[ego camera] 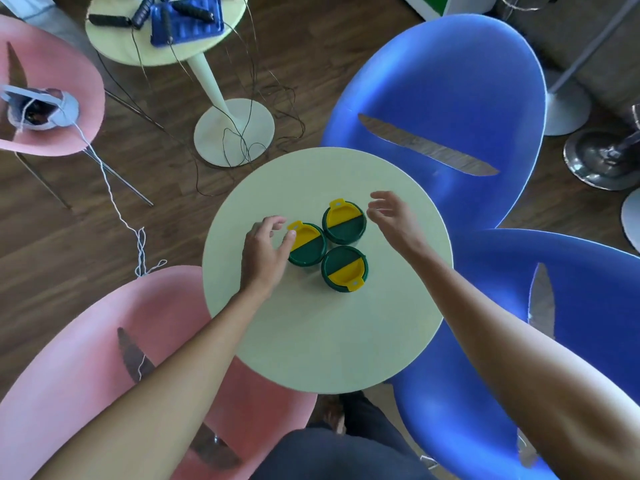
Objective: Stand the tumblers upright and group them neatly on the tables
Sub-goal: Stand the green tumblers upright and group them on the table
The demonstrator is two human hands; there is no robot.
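3 tumblers (327, 245) stand upright, clustered touching, just past the round table's (311, 341) center toward 12 o'clock. Left hand (265, 251), fingers spread, thumb on the 9 o'clock lid; right hand (393, 216) hovers wide at 3 o'clock.

You have three tumblers (325, 245) standing on the near round table (311, 341), one of two tables (166, 46) here. Around them you can count two blue chairs (450, 81) and two pink chairs (52, 81).
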